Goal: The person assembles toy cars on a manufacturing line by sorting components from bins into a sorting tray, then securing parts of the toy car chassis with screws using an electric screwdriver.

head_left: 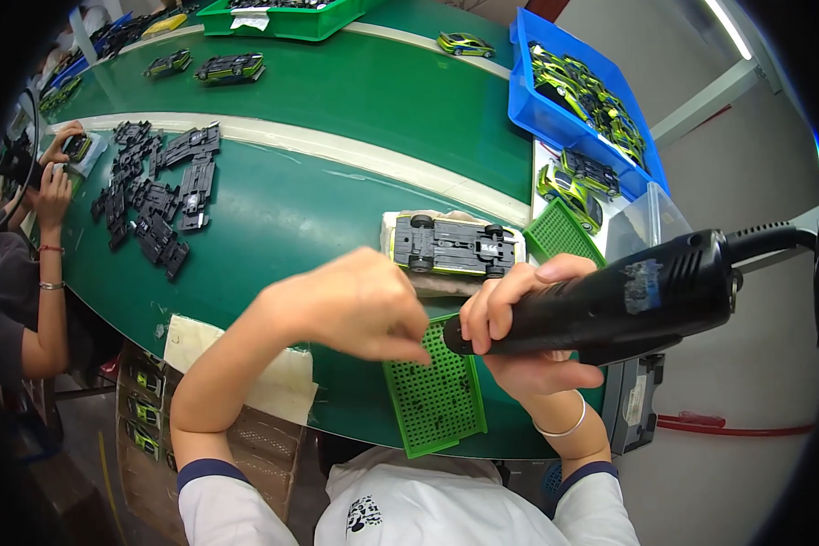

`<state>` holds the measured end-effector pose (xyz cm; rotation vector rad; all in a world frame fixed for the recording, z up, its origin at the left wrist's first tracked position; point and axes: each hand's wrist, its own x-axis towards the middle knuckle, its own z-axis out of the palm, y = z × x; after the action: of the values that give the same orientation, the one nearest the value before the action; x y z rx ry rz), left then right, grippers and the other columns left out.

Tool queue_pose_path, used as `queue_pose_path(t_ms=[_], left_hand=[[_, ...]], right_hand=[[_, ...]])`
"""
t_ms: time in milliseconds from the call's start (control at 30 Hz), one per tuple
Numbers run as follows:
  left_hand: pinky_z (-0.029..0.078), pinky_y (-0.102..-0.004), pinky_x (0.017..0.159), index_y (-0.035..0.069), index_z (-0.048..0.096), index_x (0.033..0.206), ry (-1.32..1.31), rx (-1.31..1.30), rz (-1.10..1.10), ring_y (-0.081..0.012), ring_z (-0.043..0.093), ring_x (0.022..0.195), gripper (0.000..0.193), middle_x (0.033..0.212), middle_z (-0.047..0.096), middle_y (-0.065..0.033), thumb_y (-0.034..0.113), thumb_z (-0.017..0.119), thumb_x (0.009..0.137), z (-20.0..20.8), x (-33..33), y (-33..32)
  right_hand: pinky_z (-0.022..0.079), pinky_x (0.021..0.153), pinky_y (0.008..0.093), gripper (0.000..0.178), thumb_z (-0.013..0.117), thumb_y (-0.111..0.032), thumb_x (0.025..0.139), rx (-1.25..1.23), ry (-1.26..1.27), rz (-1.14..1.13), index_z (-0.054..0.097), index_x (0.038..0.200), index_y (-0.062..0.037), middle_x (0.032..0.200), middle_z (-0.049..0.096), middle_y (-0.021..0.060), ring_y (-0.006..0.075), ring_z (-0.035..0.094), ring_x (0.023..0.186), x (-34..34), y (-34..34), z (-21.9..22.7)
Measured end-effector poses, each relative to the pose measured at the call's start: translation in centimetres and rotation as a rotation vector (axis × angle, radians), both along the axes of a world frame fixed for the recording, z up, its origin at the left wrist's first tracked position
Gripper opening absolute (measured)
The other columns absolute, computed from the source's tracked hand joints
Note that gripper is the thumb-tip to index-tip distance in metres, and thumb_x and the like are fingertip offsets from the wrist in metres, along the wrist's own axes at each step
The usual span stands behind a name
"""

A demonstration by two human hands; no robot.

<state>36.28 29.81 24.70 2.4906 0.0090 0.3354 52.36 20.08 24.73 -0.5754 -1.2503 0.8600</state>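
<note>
My right hand (519,318) is wrapped around a black corded electric screwdriver (601,300), its front end pointing left. My left hand (355,309) is closed, fingers pinched together near the screwdriver's front end; whatever they hold, if anything, is too small to make out. Below both hands lies a green perforated tray (437,400) with many tiny dark pieces in it, probably screws. Just beyond the hands, a toy car (455,246) rests upside down on a pale padded holder (446,284), its black underside and wheels facing up.
Black car chassis plates (164,196) are piled on the left of the green table. A blue bin (528,100) of lime-green toy cars stands at back right, beside a second green basket (564,235). Another person's hand (55,196) works at far left. A cardboard box (273,455) is below.
</note>
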Motion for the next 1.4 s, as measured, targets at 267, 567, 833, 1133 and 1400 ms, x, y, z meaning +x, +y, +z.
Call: queue_pose_path(t_ms=[267,567,833,1133,1400], left_hand=[[0.046,-0.0333,0.051,0.008,0.064,0.067,0.147,0.005,0.274,-0.0247,0.06,0.056,0.021,0.06,0.062,-0.0066,0.028,0.071,0.069,-0.9,-1.0,2.5],[0.047,-0.0321,0.074,0.006,0.055,0.098,-0.207,-0.135,0.452,-0.0195,0.057,0.083,0.045,0.094,0.06,-0.0064,0.028,0.077,0.065,-2.2,-1.2,4.8],[0.032,-0.0391,0.101,0.01,0.038,0.134,-0.024,-0.168,0.319,-0.0276,0.041,0.117,0.093,0.124,0.046,-0.0128,0.034,0.081,0.056,-5.6,-0.6,5.6],[0.032,-0.0382,0.099,0.01,0.041,0.133,-0.081,-0.15,0.313,-0.0265,0.044,0.112,0.085,0.119,0.051,-0.0115,0.043,0.076,0.062,-6.1,0.1,5.8],[0.038,-0.0373,0.092,0.006,0.053,0.12,-0.188,-0.106,0.317,-0.026,0.051,0.103,0.073,0.11,0.057,-0.0107,0.043,0.076,0.061,-7.0,0.0,6.0]], right_hand=[[0.044,0.044,0.027,0.083,0.047,-0.079,0.062,-0.043,-0.076,0.066,0.032,0.108,-0.0122,0.064,0.046,0.0042,0.014,0.048,0.047,-0.3,0.2,-0.9],[0.044,0.045,0.0271,0.078,0.052,-0.074,0.064,-0.132,-0.14,0.129,0.033,0.107,-0.0113,0.065,0.047,0.0061,0.0149,0.048,0.049,0.8,-0.1,-0.8],[0.044,0.046,0.0277,0.083,0.054,-0.076,0.06,-0.094,-0.15,0.027,0.032,0.106,-0.0098,0.065,0.047,0.0061,0.0155,0.049,0.049,1.3,1.0,-0.7],[0.043,0.046,0.0279,0.092,0.05,-0.081,0.056,0.009,-0.169,-0.033,0.031,0.109,-0.0083,0.065,0.046,0.006,0.0151,0.047,0.048,-0.3,3.3,3.8],[0.041,0.045,0.0257,0.094,0.046,-0.083,0.057,-0.027,-0.188,0.037,0.032,0.109,-0.0058,0.065,0.046,0.0069,0.0137,0.046,0.047,-2.1,8.3,3.1]])
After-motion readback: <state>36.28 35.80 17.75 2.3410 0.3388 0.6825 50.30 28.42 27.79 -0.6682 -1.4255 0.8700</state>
